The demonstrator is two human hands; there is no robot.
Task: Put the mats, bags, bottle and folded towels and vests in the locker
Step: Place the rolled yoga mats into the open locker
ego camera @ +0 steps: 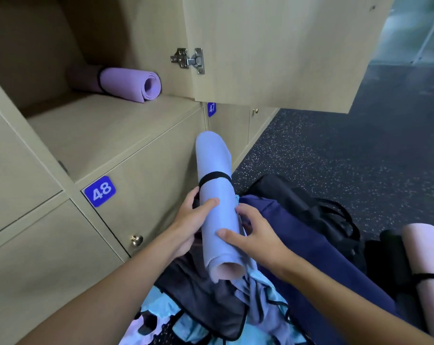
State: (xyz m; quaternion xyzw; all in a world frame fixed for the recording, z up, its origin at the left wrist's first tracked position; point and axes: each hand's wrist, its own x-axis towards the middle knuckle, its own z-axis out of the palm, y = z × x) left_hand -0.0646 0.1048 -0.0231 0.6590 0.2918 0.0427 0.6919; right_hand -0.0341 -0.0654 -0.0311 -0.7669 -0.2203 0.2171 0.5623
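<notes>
From the head camera: both hands are on the blue mat [214, 210], a tight roll with a black strap [214, 176] around it, held low in front of the locker bank and pointing away from the person, far end up near door 47 [211, 108]. The left hand [192, 221] cups it from the left, thumb laid across the top and fingers curled underneath. The right hand [252, 234] clamps the other side, thumb pressed on top nearer the open end, fingers bent against the right flank. So the roll is gripped between the two, off the floor. Up and to the left, the open locker [106, 130] already holds a purple mat [126, 83], lying on its side at the back right of the compartment, banded in black. Its door [273, 51] hangs open overhead, metal hinge [188, 59] showing. Directly below sits closed door 48 [100, 191] with a brass knob [136, 240]. Under the hands lies a heap of light blue cloth [161, 312] with a dark grey piece [203, 295] on top. Right of that, a navy bag [310, 245] and a black bag [298, 200] rest on the speckled floor [335, 150], and a pink mat [427, 265] lies at the far right edge.
</notes>
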